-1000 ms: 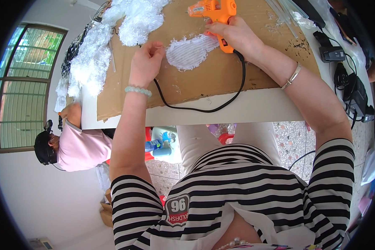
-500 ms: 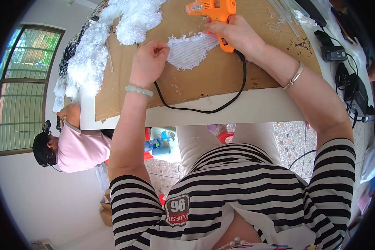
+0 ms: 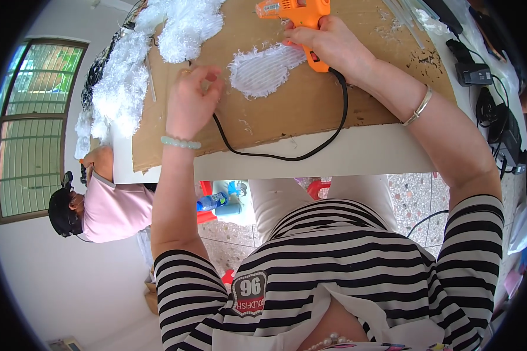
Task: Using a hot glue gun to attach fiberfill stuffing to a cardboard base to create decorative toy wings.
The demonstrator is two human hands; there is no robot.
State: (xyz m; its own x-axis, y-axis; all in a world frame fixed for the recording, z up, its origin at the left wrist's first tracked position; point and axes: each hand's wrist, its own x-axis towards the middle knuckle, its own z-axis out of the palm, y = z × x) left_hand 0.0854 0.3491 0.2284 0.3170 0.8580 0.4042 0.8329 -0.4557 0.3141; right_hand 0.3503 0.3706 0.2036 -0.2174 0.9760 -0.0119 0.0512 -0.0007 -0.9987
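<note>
My right hand (image 3: 339, 48) is closed round the handle of an orange hot glue gun (image 3: 287, 8), whose nozzle side points left near the top of the view. A small piece of white fringed fabric (image 3: 262, 71), ribbed on its face, lies flat on the cardboard below the gun. To its left, apart from it, my left hand (image 3: 194, 98) hovers with loosely bent fingers and a gap by the thumb; I see nothing held in it. The gun's black cord (image 3: 293, 157) loops from the handle across the table's near edge toward my left wrist.
White shaggy material (image 3: 123, 88) is heaped along the left side of the cardboard sheet (image 3: 380, 111). Clear glue sticks (image 3: 405, 23) lie at the far right. Black power adapters (image 3: 473, 73) with cables sit on the right edge. Another person in pink (image 3: 120, 210) sits at the left.
My left hand has drawn back to the left, away from the fringed fabric, and its fingers have loosened. The fabric and my right hand with the glue gun are nearly where they were.
</note>
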